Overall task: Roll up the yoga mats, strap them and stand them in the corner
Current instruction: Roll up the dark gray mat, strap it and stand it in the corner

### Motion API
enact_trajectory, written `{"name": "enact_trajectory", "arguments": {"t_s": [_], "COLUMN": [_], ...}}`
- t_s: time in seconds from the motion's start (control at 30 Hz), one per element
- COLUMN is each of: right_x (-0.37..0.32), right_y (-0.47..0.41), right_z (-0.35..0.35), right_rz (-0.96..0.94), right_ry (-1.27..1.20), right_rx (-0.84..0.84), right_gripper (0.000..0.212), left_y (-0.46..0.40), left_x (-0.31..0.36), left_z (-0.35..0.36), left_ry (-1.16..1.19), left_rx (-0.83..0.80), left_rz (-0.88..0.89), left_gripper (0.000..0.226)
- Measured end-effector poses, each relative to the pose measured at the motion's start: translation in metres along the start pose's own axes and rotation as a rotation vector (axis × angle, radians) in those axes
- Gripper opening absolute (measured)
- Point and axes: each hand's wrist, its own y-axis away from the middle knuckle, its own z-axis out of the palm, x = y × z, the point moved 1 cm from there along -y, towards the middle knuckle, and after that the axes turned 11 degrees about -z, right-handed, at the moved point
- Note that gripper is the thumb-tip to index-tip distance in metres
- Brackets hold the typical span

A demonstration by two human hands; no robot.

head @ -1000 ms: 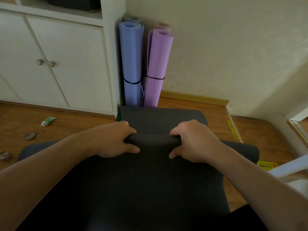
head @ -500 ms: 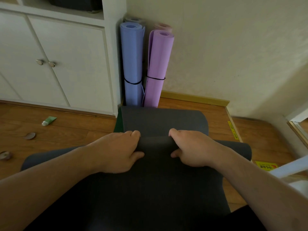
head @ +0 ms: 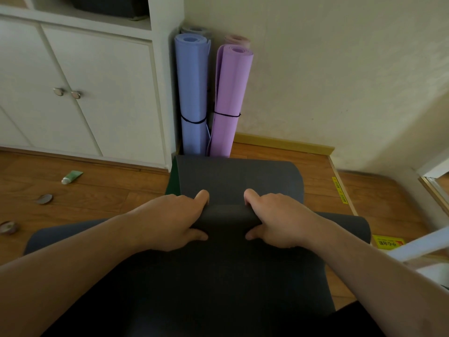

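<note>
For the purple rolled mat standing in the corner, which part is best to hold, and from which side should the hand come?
Grip the purple mat around its middle, just above the black strap, coming from the front right. It stands upright as a slim roll, the wall is behind it, and the blue mat stands close on its left, so that side looks free.

A single wide-angle view from a head-worn camera looks forward and steeply down toward a room corner where rolled mats [head: 192, 93] stand upright against the wall. The camera sits close above the person's forearms, which reach in from the bottom edge toward that corner. White cabinet doors [head: 97, 93] lie left of the corner, bare wall right.
</note>
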Motion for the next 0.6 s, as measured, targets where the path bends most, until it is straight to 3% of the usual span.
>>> {"name": "enact_trajectory", "arguments": {"t_s": [0.1, 0.2, 0.4, 0.6], "right_x": [-0.003, -0.009, -0.015, -0.006], "right_y": [0.001, 0.001, -0.007, -0.011], "right_z": [-0.001, 0.000, 0.009, 0.005], "right_rz": [-0.030, -0.035, -0.013, 0.000], "right_ry": [0.031, 0.143, 0.199, 0.089], "right_rx": [0.101, 0.204, 0.111, 0.031], "right_gripper": [0.042, 0.049, 0.041, 0.035], "left_y": [-0.002, -0.003, -0.005, 0.000], "left_x": [-0.001, -0.003, 0.002, 0.010], "left_z": [0.000, -0.002, 0.001, 0.012], "left_ry": [0.003, 0.041, 0.022, -0.040], "left_rx": [0.007, 0.024, 0.099, 0.137], "left_rz": [-0.003, -0.041, -0.103, -0.029], "left_gripper": [0.046, 0.040, 0.049, 0.072]}}
